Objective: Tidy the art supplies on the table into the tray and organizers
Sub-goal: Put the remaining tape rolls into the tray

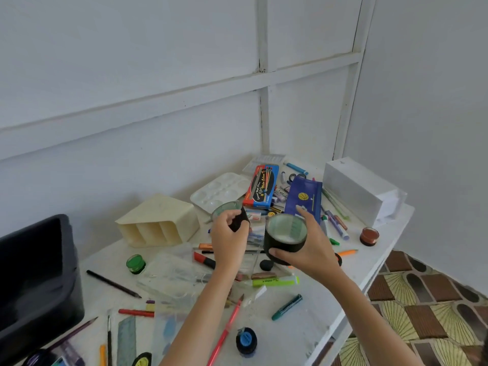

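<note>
My right hand (303,249) grips a black round cup (285,239) with a pale inside, held above the middle of the white table (311,326). My left hand (227,233) holds a second black cup (239,219), tipped sideways, just left of the first. The cream organizer (161,223) with three slots lies on its side to the left. A black tray (34,281) stands at the table's left edge. Pens, pencils, markers and small paint pots lie scattered around.
A white paint palette (219,191), a blue-red colour pencil box (261,187) and a blue pouch (303,196) lie at the back. A white box (361,191) stands at the back right. A clear plastic case (174,276) lies under my left forearm. The table's edge runs along the right.
</note>
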Action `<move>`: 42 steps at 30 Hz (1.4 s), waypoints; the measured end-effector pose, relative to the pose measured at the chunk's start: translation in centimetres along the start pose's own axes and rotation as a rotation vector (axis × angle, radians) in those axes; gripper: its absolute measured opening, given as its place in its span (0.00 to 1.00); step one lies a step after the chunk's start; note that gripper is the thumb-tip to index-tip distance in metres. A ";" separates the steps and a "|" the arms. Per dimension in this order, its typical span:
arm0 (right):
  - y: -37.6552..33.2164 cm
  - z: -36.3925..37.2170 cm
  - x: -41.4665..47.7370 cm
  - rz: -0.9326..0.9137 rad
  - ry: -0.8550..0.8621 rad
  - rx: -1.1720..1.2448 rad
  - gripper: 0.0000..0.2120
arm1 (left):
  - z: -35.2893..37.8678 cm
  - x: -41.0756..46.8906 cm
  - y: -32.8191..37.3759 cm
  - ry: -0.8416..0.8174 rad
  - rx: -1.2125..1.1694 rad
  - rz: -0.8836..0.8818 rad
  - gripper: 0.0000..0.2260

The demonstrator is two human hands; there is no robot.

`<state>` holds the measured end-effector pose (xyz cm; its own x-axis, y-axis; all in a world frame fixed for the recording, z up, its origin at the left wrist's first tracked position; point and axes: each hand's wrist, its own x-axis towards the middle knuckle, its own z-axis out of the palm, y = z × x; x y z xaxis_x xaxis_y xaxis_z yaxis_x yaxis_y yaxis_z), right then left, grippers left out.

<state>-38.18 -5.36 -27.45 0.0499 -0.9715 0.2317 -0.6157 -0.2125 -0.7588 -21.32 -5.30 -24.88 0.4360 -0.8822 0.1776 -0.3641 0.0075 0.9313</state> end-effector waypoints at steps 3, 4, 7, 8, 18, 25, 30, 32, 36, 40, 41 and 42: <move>-0.7 -0.5 1.9 -0.054 0.028 0.166 0.52 | 0.2 1.7 -1.0 0.077 0.178 0.052 0.21; -1.0 -0.6 2.5 -0.066 0.025 0.204 0.52 | 0.3 2.2 -1.2 0.081 0.222 0.049 0.24; -1.6 -0.2 3.9 -0.089 0.003 0.264 0.51 | 0.8 3.9 -2.2 0.066 0.271 -0.020 0.36; -1.7 0.0 4.2 -0.097 -0.003 0.275 0.50 | 0.9 4.5 -2.6 0.054 0.283 -0.040 0.39; -2.0 2.3 5.8 -0.124 -0.036 0.300 0.49 | 1.7 6.6 -4.9 0.019 0.200 -0.155 0.46; -3.1 3.5 5.8 -0.072 0.038 0.377 0.46 | -0.5 6.6 -2.9 0.163 -0.003 -0.089 0.42; -6.4 5.1 5.0 -0.097 0.016 0.431 0.45 | -5.0 6.6 -1.6 0.239 -0.114 -0.097 0.43; -8.1 6.3 4.4 -0.114 -0.034 0.437 0.47 | -7.5 6.2 -1.3 0.276 -0.123 -0.075 0.44; -12.2 9.0 2.3 -0.160 -0.117 0.419 0.51 | -13.6 5.0 -1.4 0.379 -0.043 -0.054 0.46; -16.4 12.1 -0.4 -0.223 -0.210 0.406 0.49 | -20.5 3.0 -2.0 0.429 0.035 -0.039 0.46; -17.5 13.0 -1.0 -0.243 -0.232 0.404 0.48 | -22.3 2.4 -2.3 0.443 0.049 -0.031 0.44; -18.6 13.8 -1.7 -0.264 -0.255 0.403 0.47 | -24.0 1.8 -2.6 0.460 0.061 -0.021 0.42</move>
<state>-15.97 -1.18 -22.19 0.3819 -0.8638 0.3288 -0.2088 -0.4272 -0.8797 0.16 4.41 -19.31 0.7584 -0.5817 0.2941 -0.3931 -0.0482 0.9182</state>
